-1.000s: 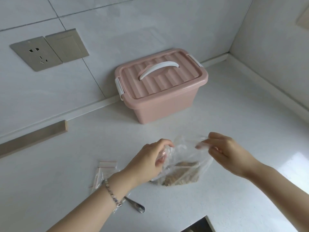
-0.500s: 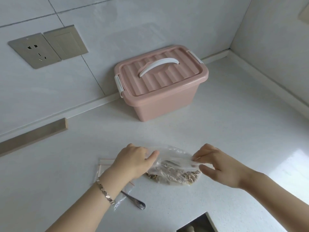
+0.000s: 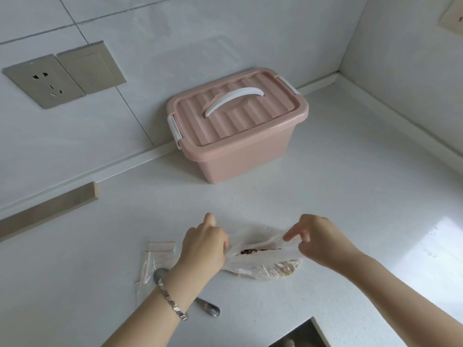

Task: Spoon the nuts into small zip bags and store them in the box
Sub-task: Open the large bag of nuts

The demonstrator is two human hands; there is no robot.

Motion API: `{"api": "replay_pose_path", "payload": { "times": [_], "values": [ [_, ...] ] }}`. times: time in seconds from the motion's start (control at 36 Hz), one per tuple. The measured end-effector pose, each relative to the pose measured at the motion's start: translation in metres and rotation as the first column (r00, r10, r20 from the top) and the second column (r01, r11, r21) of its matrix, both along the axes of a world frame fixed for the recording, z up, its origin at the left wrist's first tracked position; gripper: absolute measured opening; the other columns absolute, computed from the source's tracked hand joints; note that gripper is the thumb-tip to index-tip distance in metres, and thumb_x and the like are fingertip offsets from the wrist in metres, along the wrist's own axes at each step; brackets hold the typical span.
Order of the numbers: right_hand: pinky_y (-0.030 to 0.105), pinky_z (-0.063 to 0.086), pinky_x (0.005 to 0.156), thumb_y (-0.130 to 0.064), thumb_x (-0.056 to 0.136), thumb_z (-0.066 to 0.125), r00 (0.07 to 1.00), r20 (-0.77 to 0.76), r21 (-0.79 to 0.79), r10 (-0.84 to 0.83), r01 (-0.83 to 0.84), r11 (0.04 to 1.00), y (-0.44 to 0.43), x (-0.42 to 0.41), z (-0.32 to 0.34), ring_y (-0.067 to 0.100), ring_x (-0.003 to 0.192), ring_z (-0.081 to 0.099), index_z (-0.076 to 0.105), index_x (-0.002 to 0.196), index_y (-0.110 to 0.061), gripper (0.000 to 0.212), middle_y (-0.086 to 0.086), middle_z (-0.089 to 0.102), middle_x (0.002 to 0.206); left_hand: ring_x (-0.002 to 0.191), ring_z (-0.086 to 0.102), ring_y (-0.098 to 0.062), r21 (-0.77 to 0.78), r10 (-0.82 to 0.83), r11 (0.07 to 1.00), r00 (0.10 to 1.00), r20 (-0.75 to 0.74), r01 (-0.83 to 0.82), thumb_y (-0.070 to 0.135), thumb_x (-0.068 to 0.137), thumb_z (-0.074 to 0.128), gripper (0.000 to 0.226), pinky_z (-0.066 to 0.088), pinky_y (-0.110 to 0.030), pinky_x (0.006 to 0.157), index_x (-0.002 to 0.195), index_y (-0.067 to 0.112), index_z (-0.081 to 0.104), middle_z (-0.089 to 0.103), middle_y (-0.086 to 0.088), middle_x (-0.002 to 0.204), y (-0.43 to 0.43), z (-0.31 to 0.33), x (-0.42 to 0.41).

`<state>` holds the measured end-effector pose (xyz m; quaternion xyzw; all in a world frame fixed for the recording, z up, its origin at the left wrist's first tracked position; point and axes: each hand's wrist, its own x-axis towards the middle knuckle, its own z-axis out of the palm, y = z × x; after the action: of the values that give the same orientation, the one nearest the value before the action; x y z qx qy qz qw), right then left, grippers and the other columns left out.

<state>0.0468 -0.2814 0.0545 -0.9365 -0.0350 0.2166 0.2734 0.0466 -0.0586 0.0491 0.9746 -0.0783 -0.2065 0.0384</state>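
A clear plastic bag of nuts (image 3: pixel 263 261) lies on the white counter (image 3: pixel 325 196). My left hand (image 3: pixel 204 244) pinches its left edge and my right hand (image 3: pixel 315 239) pinches its right edge, stretching the mouth wide so brown nuts show inside. Small zip bags with red strips (image 3: pixel 156 256) lie left of my left wrist. A metal spoon (image 3: pixel 208 308) rests under my left forearm, partly hidden. The pink box (image 3: pixel 238 126) with a white handle stands shut at the back against the wall.
A wall socket and switch plate (image 3: pixel 62 73) sit on the tiled wall at the left. A wooden strip (image 3: pixel 47 209) runs along the counter's back left. A dark opening (image 3: pixel 300 334) cuts into the counter's near edge.
The bag of nuts was held up by both hands; now it lies flat on the counter with its mouth pulled wide between them.
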Motion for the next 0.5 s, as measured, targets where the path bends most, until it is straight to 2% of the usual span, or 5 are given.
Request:
{"api": "replay_pose_path", "payload": {
  "times": [0.08, 0.19, 0.28, 0.39, 0.5],
  "values": [
    [0.022, 0.043, 0.081, 0.019, 0.074, 0.035, 0.985, -0.067, -0.084, 0.158, -0.163, 0.983, 0.006, -0.004, -0.008, 0.007, 0.095, 0.043, 0.062, 0.113, -0.032, 0.070, -0.015, 0.042, 0.086, 0.059, 0.046, -0.016, 0.097, 0.020, 0.995, 0.993, -0.116, -0.009, 0.026, 0.088, 0.056, 0.022, 0.037, -0.027, 0.061, 0.107, 0.015, 0.056, 0.036, -0.007, 0.115, -0.004, -0.003, -0.005],
    [0.024, 0.042, 0.093, 0.019, 0.075, 0.037, 0.929, -0.158, -0.126, 0.333, -0.354, 0.927, 0.004, -0.009, -0.022, 0.014, 0.122, 0.032, 0.024, 0.142, -0.040, 0.090, -0.005, 0.028, 0.135, 0.062, 0.046, -0.015, 0.196, -0.047, 0.977, 0.983, -0.179, 0.083, 0.054, 0.081, 0.056, 0.080, 0.034, -0.024, 0.053, 0.143, 0.030, 0.013, 0.038, -0.012, 0.117, -0.009, -0.018, -0.011],
    [0.028, 0.038, 0.101, 0.016, 0.075, 0.041, 0.928, -0.194, -0.189, 0.318, -0.353, 0.916, 0.004, -0.010, -0.036, 0.021, 0.131, 0.025, 0.010, 0.144, -0.035, 0.091, 0.001, 0.005, 0.150, 0.085, 0.047, -0.020, 0.130, -0.074, 0.988, 0.991, -0.111, 0.088, 0.035, 0.083, 0.063, 0.093, 0.035, -0.026, 0.065, 0.145, 0.034, -0.007, 0.047, -0.008, 0.113, -0.010, -0.040, -0.011],
    [0.032, 0.029, 0.108, 0.010, 0.077, 0.044, 0.984, -0.072, -0.308, 0.161, -0.176, 0.935, 0.009, -0.003, -0.051, 0.024, 0.136, 0.020, 0.021, 0.143, -0.023, 0.078, 0.004, 0.003, 0.153, 0.105, 0.038, -0.022, -0.137, -0.039, 0.990, 0.998, -0.050, 0.032, 0.000, 0.086, 0.050, 0.071, 0.035, -0.029, 0.083, 0.145, 0.030, 0.022, 0.053, 0.000, 0.109, -0.015, -0.060, -0.006],
    [0.035, 0.037, 0.104, 0.000, 0.080, 0.047, 0.993, -0.119, -0.038, -0.019, 0.015, 0.999, 0.020, 0.001, -0.058, 0.022, 0.133, 0.028, 0.052, 0.123, -0.023, 0.049, 0.002, 0.020, 0.148, 0.108, 0.052, -0.020, -0.477, 0.072, 0.867, 0.984, -0.164, -0.143, -0.010, 0.088, 0.040, 0.043, 0.049, -0.031, 0.086, 0.115, 0.016, 0.061, 0.043, -0.007, 0.122, -0.022, -0.065, -0.005]
  ]
}}
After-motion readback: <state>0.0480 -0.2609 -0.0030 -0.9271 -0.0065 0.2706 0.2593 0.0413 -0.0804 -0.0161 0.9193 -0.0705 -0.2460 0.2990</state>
